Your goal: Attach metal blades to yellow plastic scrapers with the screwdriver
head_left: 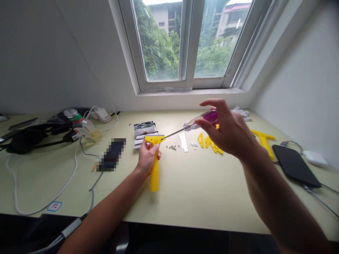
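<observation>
A yellow scraper was gripped by the left hand, its handle upright on the pale surface, head uppermost. From the right, a purple-handled screwdriver was pinched in the right hand, its shaft slanted down-left, tip at the scraper's head. Small screws lay between the hands.

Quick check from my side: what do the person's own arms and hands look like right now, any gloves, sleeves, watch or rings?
Both arms are bare from the bottom edge of the picture up to the hands: no sleeves in view. The left hand and the right hand wear no gloves. No watch, strap or bracelet shows on either wrist, and no ring is visible on the fingers that can be seen. No markings or cables on them.
</observation>
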Motion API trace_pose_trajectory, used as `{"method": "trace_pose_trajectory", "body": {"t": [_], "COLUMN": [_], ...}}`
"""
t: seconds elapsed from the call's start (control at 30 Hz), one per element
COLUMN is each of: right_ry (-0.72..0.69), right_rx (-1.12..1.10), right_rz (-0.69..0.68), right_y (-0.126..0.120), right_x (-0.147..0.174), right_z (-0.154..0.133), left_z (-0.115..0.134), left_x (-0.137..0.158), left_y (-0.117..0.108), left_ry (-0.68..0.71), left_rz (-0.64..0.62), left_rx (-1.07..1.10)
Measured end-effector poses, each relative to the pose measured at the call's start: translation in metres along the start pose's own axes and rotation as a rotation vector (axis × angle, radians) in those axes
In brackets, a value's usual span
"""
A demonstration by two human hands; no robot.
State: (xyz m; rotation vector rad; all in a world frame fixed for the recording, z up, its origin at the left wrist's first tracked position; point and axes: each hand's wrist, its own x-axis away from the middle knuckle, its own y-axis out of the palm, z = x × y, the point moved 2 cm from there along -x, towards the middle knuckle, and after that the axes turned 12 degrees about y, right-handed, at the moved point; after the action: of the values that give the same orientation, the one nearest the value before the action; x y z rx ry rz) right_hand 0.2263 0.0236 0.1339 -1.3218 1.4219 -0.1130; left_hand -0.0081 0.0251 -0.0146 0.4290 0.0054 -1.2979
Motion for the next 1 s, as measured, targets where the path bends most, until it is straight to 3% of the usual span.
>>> {"method": "trace_pose_trajectory", "body": {"t": [0.13,0.23,0.37,0.5,0.67,0.8,0.9,1.0], "right_ry": [-0.006,0.047,-0.011,0.054,0.088,0.065,0.13,0.109], "right_rx": [0.004,0.017,0.012,0.077,0.081,0.051,0.074,0.055], "right_rz": [-0.043,-0.001,-0.067,-0.044,-0.09,-0.203,-0.122,-0.149], "right_y": [0.003,0.002,-0.003,-0.007,-0.008,-0.006,-0.005,-0.003], "right_x": [0.001,0.0,-0.001,0.0,0.0,0.0,-0.002,-0.003], "right_z": [-0.002,-0.001,0.001,0.002,0.001,0.003,0.007,0.008], "left_z": [-0.002,-0.001,0.001,0.002,0.002,0.003,0.003,0.003], "left_x": [0.001,0.002,0.003,0.002,0.002,0.001,0.0,0.0], "left_y": [-0.001,0.0,0.001,0.003,0.004,0.002,0.002,0.002], "left_ry": [-0.015,-0.011,-0.011,-0.004,-0.004,-0.013,-0.005,-0.009], "left_rz": [0.002,-0.008,0.0,-0.003,0.012,0.021,0.018,0.019], "left_rx": [0.012,0.009,0.012,0.026,0.026,0.039,0.032,0.033]}}
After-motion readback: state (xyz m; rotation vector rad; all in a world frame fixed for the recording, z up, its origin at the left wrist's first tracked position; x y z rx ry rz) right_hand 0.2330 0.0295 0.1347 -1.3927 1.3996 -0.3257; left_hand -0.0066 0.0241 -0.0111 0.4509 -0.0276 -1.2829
